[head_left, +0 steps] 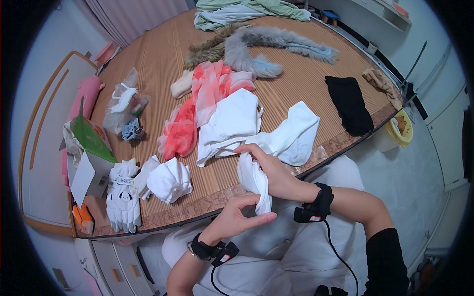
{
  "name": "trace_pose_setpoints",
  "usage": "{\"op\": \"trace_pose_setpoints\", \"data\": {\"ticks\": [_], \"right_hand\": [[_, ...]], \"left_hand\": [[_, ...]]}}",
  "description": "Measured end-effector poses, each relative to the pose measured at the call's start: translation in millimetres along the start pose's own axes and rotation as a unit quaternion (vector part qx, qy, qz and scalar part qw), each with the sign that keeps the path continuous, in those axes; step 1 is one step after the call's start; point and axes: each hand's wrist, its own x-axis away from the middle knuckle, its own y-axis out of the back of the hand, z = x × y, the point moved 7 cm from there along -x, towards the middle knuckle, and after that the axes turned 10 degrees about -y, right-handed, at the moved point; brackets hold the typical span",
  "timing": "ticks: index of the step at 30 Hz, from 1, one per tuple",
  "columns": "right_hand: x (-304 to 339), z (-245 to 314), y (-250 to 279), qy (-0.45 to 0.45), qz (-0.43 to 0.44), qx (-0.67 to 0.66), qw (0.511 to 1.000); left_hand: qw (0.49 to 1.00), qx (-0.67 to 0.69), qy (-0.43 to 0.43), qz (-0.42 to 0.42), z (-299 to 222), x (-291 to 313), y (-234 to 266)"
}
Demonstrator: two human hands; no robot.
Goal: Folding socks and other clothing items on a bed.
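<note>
Between my two hands, over my lap at the bed's front edge, is a bunched white sock (254,181). My right hand (277,176) grips its upper end with fingers curled over it. At the lower end, my left hand (232,219) pinches it between thumb and fingers. Just beyond my right hand lies a flat white sock (296,129), its toe end toward the edge. A folded white garment (231,121) is beside it on the left. Farther left sit a rolled white bundle (169,180) and a pair of white gloves (123,200) with a dog-face pattern.
A woven mat (296,81) covers the bed. On it are a red-pink sheer scarf (180,129), grey fur pieces (247,49), a folded black cloth (348,105), and an open green-white box (91,153) at left. A yellow-rimmed bin (404,129) stands right.
</note>
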Motion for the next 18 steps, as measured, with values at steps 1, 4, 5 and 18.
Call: {"op": "trace_pose_setpoints", "data": {"ticks": [1, 4, 5, 18], "right_hand": [[0.4, 3.3, 0.3, 0.028, -0.002, -0.002, 1.0], [3.4, 12.2, 4.3, 0.051, 0.001, -0.001, 0.999], [4.0, 13.9, 4.9, 0.046, 0.005, 0.001, 0.999], [-7.4, 9.4, 7.0, -0.004, -0.019, 0.012, 1.0]], "left_hand": [[0.999, -0.043, -0.013, -0.018, -8.0, -0.6, 4.2], [0.973, -0.07, -0.084, -0.205, -11.1, 5.7, 28.6], [0.956, -0.142, -0.114, -0.231, -14.3, 10.9, 38.2], [0.992, 0.013, 0.03, -0.12, 11.0, 11.8, 11.1]]}}
